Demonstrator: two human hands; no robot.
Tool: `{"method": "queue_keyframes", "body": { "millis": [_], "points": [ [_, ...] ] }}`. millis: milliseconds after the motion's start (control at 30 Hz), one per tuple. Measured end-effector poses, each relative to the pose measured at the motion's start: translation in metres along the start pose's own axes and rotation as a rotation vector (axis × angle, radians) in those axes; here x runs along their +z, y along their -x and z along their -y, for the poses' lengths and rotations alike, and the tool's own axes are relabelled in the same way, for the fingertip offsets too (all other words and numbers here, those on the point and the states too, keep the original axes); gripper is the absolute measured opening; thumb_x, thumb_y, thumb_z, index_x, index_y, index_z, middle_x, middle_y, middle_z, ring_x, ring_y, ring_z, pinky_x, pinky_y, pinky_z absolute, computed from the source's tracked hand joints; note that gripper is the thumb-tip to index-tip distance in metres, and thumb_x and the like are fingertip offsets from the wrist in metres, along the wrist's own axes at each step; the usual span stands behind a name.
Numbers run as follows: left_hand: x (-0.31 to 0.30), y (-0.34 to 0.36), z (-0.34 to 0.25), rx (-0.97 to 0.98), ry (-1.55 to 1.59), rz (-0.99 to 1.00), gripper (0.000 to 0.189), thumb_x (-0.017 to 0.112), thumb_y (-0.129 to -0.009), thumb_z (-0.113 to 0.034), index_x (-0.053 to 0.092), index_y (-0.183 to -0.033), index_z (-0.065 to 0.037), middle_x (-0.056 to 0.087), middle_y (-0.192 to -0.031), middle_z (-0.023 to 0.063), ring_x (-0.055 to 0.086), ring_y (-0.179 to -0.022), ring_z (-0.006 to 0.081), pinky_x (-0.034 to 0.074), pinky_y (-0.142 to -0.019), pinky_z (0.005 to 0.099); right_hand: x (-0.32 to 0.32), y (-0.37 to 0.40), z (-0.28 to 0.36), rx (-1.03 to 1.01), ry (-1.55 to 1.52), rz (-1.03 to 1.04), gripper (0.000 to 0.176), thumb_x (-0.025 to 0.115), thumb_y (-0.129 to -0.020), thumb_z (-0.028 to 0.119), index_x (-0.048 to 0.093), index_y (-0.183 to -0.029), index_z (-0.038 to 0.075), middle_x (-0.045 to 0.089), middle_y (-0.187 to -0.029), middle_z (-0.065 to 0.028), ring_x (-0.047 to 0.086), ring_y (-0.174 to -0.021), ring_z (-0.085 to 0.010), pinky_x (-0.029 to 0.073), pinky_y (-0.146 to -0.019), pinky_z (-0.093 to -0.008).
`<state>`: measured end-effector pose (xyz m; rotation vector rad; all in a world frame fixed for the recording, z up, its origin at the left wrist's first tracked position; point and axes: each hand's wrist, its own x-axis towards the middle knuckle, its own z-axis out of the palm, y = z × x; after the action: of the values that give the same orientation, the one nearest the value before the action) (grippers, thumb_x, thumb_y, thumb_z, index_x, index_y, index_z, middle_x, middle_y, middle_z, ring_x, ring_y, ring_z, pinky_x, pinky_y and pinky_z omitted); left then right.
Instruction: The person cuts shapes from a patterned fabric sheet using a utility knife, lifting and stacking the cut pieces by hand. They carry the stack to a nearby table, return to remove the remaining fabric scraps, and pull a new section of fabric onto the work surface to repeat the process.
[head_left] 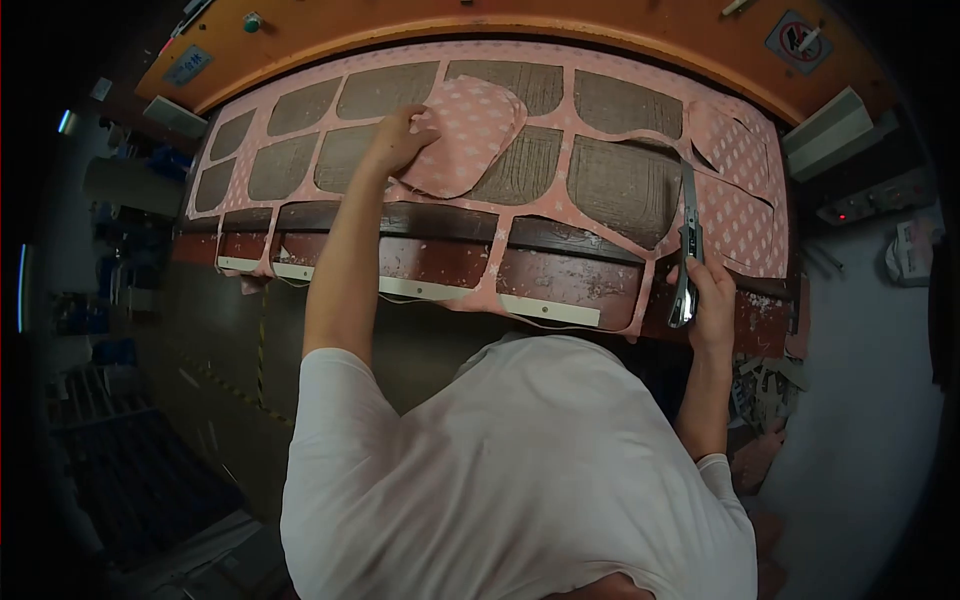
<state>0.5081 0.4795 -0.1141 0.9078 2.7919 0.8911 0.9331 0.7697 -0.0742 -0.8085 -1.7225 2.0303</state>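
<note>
My left hand (pixel 402 142) grips the left edge of a rounded pink dotted fabric piece (pixel 468 135), which looks like a small stack. The piece lies over the holes of a large pink fabric sheet (pixel 500 238) with many rounded shapes cut out of it. In my right hand (pixel 712 298) is a utility knife (pixel 689 245), its long blade extended and pointing away from me. The knife is over the right part of the sheet, beside a dotted section (pixel 735 210) with curved cut lines in it.
Brown board (pixel 620 190) shows through the cut-outs. Strips of the sheet hang over the table's front edge (pixel 440 262). An orange machine beam (pixel 400 25) spans the back, with a white bracket (pixel 830 130) at right. Fabric scraps (pixel 765 390) lie below on the right.
</note>
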Motion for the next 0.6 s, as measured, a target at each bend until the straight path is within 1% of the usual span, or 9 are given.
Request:
{"method": "queue_keyframes", "body": {
  "millis": [100, 200, 300, 400, 467, 533, 567, 600],
  "points": [
    [-0.007, 0.009, -0.029, -0.035, -0.053, -0.055, 0.058, 0.076, -0.080, -0.023, 0.058, -0.132, -0.005, 0.064, -0.123, 0.0243, 0.061, -0.116, 0.0376, 0.049, -0.098, 0.0431, 0.001, 0.013, -0.006, 0.008, -0.031, -0.023, 0.027, 0.052, -0.099, 0.014, 0.062, -0.119, 0.000, 0.064, -0.079, -0.0014, 0.056, -0.065, -0.0045, 0.042, -0.059, -0.0197],
    [0.000, 0.008, -0.028, -0.014, -0.079, -0.113, 0.055, 0.075, -0.081, -0.021, 0.058, -0.130, -0.004, 0.063, -0.124, 0.0250, 0.061, -0.116, 0.0379, 0.049, -0.097, 0.0435, -0.004, 0.026, -0.012, -0.023, -0.038, -0.033, 0.027, 0.051, -0.099, 0.013, 0.061, -0.119, -0.002, 0.065, -0.079, -0.0014, 0.055, -0.067, -0.0039, 0.042, -0.059, -0.0191],
    [0.004, 0.015, -0.030, -0.015, -0.070, -0.168, 0.053, 0.076, -0.081, -0.021, 0.060, -0.128, -0.003, 0.064, -0.121, 0.0237, 0.060, -0.113, 0.0399, 0.049, -0.096, 0.0460, -0.010, 0.037, -0.012, -0.049, -0.049, -0.073, 0.027, 0.051, -0.099, 0.012, 0.061, -0.119, -0.003, 0.065, -0.080, -0.0017, 0.055, -0.068, -0.0037, 0.042, -0.060, -0.0186],
    [0.014, 0.021, -0.028, 0.104, -0.314, -0.330, 0.050, 0.075, -0.081, -0.021, 0.061, -0.126, -0.005, 0.065, -0.115, 0.0203, 0.061, -0.106, 0.0402, 0.049, -0.092, 0.0467, -0.019, 0.045, -0.010, -0.062, -0.075, -0.109, 0.027, 0.051, -0.099, 0.012, 0.061, -0.119, -0.003, 0.065, -0.081, -0.0021, 0.055, -0.067, -0.0038, 0.042, -0.060, -0.0185],
    [0.017, 0.031, -0.045, 0.232, -0.477, -0.549, 0.039, 0.075, -0.082, -0.019, 0.065, -0.118, -0.006, 0.064, -0.112, 0.0169, 0.060, -0.099, 0.0387, 0.050, -0.086, 0.0452, -0.027, 0.044, -0.007, -0.097, -0.116, -0.167, 0.028, 0.051, -0.099, 0.012, 0.060, -0.121, -0.003, 0.065, -0.081, -0.0028, 0.054, -0.065, -0.0044, 0.042, -0.059, -0.0192],
    [0.019, 0.032, -0.070, 0.371, -0.317, -0.522, 0.029, 0.074, -0.083, -0.018, 0.069, -0.109, -0.006, 0.065, -0.108, 0.0153, 0.061, -0.096, 0.0365, 0.050, -0.085, 0.0432, -0.036, 0.039, -0.004, -0.137, -0.200, -0.193, 0.028, 0.050, -0.099, 0.013, 0.060, -0.119, -0.003, 0.064, -0.080, -0.0029, 0.054, -0.063, -0.0057, 0.042, -0.057, -0.0200],
    [0.020, 0.033, -0.082, 0.429, -0.242, -0.502, 0.025, 0.073, -0.083, -0.017, 0.070, -0.105, -0.006, 0.066, -0.106, 0.0145, 0.061, -0.095, 0.0353, 0.049, -0.084, 0.0422, -0.042, 0.034, -0.002, -0.138, -0.230, -0.188, 0.025, 0.049, -0.099, 0.014, 0.060, -0.116, -0.001, 0.063, -0.078, -0.0027, 0.055, -0.062, -0.0070, 0.044, -0.056, -0.0209],
    [0.024, 0.036, -0.105, 0.459, -0.147, -0.425, 0.020, 0.073, -0.083, -0.017, 0.071, -0.099, -0.005, 0.067, -0.101, 0.0137, 0.062, -0.094, 0.0342, 0.049, -0.084, 0.0419, -0.045, 0.031, 0.000, -0.149, -0.261, -0.221, 0.025, 0.050, -0.099, 0.015, 0.060, -0.115, 0.000, 0.063, -0.078, -0.0026, 0.055, -0.062, -0.0072, 0.045, -0.056, -0.0212]
  ]
}}
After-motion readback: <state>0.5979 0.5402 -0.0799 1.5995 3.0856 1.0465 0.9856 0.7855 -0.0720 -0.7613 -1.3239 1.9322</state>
